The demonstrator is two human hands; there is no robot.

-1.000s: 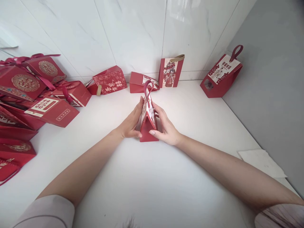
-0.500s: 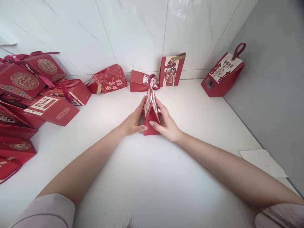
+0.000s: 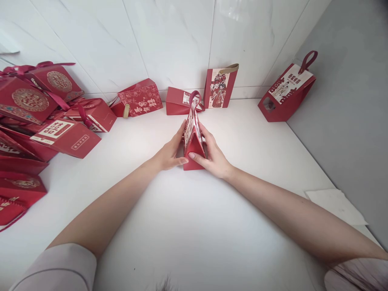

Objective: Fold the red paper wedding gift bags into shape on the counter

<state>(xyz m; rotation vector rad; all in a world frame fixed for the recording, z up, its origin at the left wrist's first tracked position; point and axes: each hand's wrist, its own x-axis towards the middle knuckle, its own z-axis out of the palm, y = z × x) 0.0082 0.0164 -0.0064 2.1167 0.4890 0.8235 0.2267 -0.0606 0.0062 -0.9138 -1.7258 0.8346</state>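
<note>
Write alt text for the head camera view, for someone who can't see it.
A person's left hand and right hand hold a peaked red box between them on a white table. More red boxes sit along the tiled wall behind, and a heap of boxes lies at left.

Indoors (home or shop, cannot tell): white tabletop point(image 3: 188, 226), marble-look tiles point(image 3: 172, 44), piled red boxes point(image 3: 68, 140).

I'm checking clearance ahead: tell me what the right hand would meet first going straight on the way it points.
The right hand would first meet the red, gable-shaped card box that it touches. Beyond, perhaps the white-labelled red card box lying behind it; depth is unclear.
</note>
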